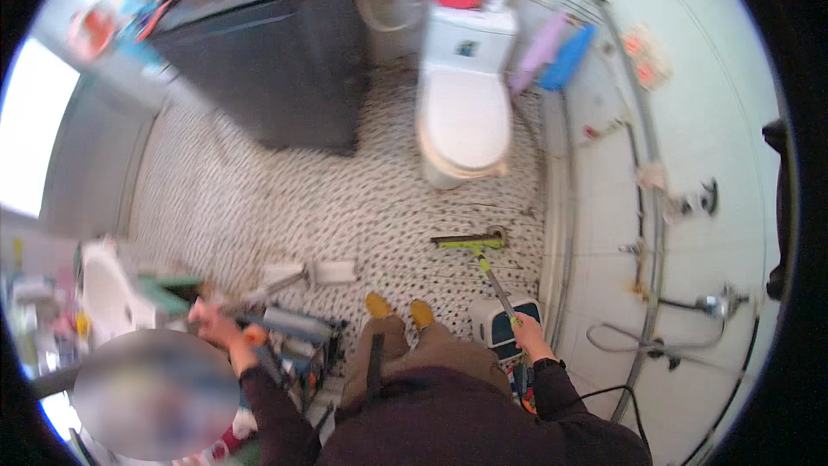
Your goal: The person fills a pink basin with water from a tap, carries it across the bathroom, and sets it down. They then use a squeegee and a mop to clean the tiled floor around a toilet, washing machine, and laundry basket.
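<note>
My right hand [530, 335] is closed around the grey pole of a green floor squeegee [469, 243]. The squeegee's blade rests on the speckled tile floor [291, 188], close to a round floor drain [497, 232]. Over at the lower left, my left hand [218, 329] is held out beside a white washbasin [116, 288] and a green object [169, 291]. Blur hides whether its fingers hold anything. Beneath the squeegee pole stands a white and dark blue stool [479, 317].
A white toilet [467, 116] with its lid down stands ahead, right of a dark cabinet-like appliance [278, 71]. A white flat-headed tool [333, 272] lies on the floor near my yellow shoes [422, 314]. A rack with several items [297, 330] is left of my legs; shower fittings [715, 304] line the right wall.
</note>
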The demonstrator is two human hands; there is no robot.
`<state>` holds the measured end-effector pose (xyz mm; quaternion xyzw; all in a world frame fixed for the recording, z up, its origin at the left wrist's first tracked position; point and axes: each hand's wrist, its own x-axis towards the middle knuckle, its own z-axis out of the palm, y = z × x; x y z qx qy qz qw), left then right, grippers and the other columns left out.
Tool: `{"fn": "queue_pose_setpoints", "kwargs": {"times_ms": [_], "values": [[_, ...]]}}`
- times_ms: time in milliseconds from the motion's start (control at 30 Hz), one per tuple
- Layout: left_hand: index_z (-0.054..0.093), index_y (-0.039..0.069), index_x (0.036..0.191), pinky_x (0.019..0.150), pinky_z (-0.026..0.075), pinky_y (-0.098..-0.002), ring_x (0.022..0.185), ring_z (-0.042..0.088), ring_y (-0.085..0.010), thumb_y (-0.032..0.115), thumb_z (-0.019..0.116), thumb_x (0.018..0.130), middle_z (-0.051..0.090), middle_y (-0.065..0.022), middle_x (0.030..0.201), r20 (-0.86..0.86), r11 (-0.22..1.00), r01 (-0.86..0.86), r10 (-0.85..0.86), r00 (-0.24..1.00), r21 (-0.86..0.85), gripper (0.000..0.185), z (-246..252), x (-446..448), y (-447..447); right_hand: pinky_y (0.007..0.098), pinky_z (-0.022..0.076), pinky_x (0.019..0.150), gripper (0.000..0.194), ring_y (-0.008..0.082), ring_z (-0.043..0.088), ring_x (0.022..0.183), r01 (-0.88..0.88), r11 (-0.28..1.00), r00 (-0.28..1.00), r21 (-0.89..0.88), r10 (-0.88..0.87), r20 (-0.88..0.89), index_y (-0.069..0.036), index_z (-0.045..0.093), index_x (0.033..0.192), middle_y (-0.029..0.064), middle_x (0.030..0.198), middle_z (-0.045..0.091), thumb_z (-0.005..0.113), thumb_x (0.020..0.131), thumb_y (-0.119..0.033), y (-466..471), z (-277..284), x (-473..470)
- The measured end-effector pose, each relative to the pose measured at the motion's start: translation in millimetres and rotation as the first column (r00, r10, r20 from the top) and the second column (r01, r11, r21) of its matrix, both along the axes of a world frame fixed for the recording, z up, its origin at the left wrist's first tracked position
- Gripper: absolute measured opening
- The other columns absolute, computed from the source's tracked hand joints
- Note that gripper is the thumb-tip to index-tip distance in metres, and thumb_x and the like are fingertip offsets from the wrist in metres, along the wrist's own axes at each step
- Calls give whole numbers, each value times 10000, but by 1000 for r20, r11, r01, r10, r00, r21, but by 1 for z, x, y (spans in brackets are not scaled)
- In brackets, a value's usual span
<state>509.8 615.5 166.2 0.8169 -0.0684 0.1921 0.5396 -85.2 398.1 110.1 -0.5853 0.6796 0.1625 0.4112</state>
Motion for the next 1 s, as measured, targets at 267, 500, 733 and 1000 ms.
{"fn": "queue_pose_setpoints", "kwargs": {"times_ms": [267,500,733,1000], "values": [[477,91,674,601,375,-301,621,465,-110,301,635,818,492,18,680,-295,714,-420,302,907,-561,300,33,53,-4,332,418,420,476,158,509,467,98,963,952,251,-164,259,-98,405,1296,105,692,570,557,857,-195,-25,44,119],[435,120,621,565,331,-301,585,391,-96,262,633,823,394,54,612,-316,624,-462,338,887,-630,317,46,82,-7,276,407,401,472,121,502,504,-126,972,885,201,19,465,-98,431,1267,65,706,552,583,820,-86,-63,78,219],[367,123,541,505,294,-238,506,362,-71,130,598,829,369,35,533,-73,704,-381,426,902,-600,369,101,161,-12,255,417,424,455,99,497,531,-327,935,862,139,235,450,-107,452,1247,33,730,546,585,813,-75,-137,80,336],[349,130,587,431,279,-205,418,271,-42,71,524,855,307,55,498,160,786,-183,336,928,-590,325,206,230,-35,258,404,402,500,107,468,444,-482,833,822,273,321,471,-93,438,1249,29,600,516,614,781,-74,-256,68,504]]}}
